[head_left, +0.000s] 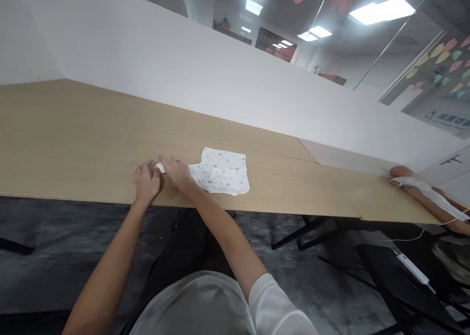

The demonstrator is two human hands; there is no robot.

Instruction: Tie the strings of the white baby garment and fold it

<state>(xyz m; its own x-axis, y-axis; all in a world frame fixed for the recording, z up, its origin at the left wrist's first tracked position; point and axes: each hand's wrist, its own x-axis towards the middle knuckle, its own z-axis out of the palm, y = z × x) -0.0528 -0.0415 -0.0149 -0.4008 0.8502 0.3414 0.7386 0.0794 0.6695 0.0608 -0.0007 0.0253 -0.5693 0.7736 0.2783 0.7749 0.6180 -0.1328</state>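
A small white garment [224, 173] with a scattered print, like a baby top, lies flat on the wooden table near its front edge. One narrow part of it, a sleeve or leg, stretches left beneath my right hand [176, 172]. The fingers of that hand are bent over this narrow part, and its white end pokes out on the left side. Just left of that end is my left hand [146, 182], its fingers curved and the thumb apart, with nothing visible in it. Whether the left thumb touches the cloth I cannot tell.
The long wooden table [84, 144] runs along a white partition [165, 65]. At the far right, another person's hand [413, 192] rests on the tabletop beside a round brownish thing [401, 171]. A white power strip [413, 268] lies on a black seat below, its cable reaching the table.
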